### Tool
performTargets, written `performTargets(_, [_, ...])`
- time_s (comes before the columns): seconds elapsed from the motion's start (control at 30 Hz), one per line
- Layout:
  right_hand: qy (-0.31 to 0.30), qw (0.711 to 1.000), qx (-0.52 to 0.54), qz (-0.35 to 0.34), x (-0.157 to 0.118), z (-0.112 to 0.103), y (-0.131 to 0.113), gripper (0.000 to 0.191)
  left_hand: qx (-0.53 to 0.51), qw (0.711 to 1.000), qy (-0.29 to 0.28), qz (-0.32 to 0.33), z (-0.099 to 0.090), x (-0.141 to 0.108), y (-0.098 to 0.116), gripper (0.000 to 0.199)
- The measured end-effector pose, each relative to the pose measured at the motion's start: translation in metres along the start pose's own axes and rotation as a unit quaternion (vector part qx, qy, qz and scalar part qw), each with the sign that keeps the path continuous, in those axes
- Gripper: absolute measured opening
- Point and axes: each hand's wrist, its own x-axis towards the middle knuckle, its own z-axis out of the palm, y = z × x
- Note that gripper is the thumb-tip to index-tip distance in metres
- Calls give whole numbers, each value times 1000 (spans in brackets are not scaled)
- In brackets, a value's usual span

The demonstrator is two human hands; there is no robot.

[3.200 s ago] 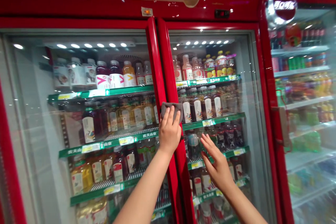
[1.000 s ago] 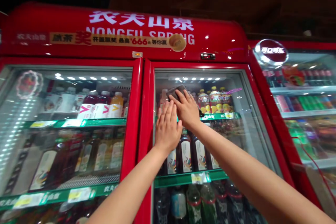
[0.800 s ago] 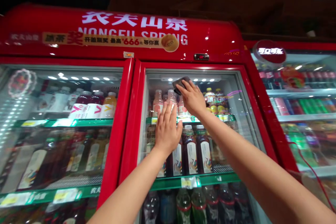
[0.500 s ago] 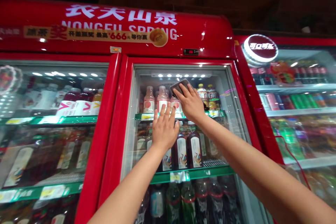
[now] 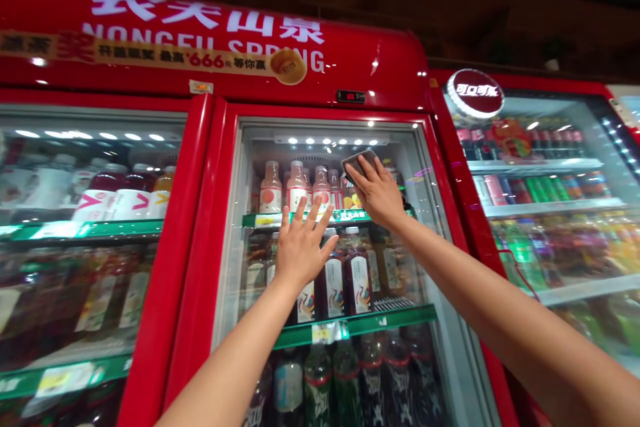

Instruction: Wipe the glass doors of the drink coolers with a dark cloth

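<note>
My right hand (image 5: 381, 195) presses a folded dark grey cloth (image 5: 351, 168) with a lighter edge flat against the glass door (image 5: 323, 135), near its upper right. The cloth lies under my fingertips, and part of it is hidden by them. Lower and to the left, my left hand (image 5: 303, 248) rests on the same pane with its fingers spread and nothing in them. Behind the glass, pale pink bottles (image 5: 271, 188) stand on the upper shelf, and dark bottles with white labels (image 5: 359, 278) stand below. My hands cover some of the bottles.
The red fridge frame (image 5: 197, 233) surrounds the closed door. A second glass door with bottled drinks (image 5: 133, 197) is at left. Another lit drinks fridge (image 5: 537, 167) stands at right, with a round sign (image 5: 475, 93) above. A red cord (image 5: 517, 273) hangs between them.
My right hand has slid the cloth slightly to the right across the glass. My left hand's fingers are spread wider. The whole view has shifted, so the fridge appears further left.
</note>
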Motion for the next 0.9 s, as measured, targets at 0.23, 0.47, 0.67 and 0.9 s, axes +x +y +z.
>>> performTargets(0.23, [41, 992, 5, 122, 5, -7, 67, 55, -15, 999, -16, 29, 2, -1, -3, 62])
performTargets(0.47, [52, 994, -15, 99, -34, 0, 48, 60, -59, 992, -60, 96, 2, 1, -3, 60])
performTargets(0.67, [-6, 988, -48, 148, 0, -19, 92, 56, -50, 991, -63, 107, 3, 4, -3, 57])
performTargets(0.9, [25, 982, -66, 174, -54, -12, 85, 62, -54, 991, -66, 106, 3, 6, -1, 54])
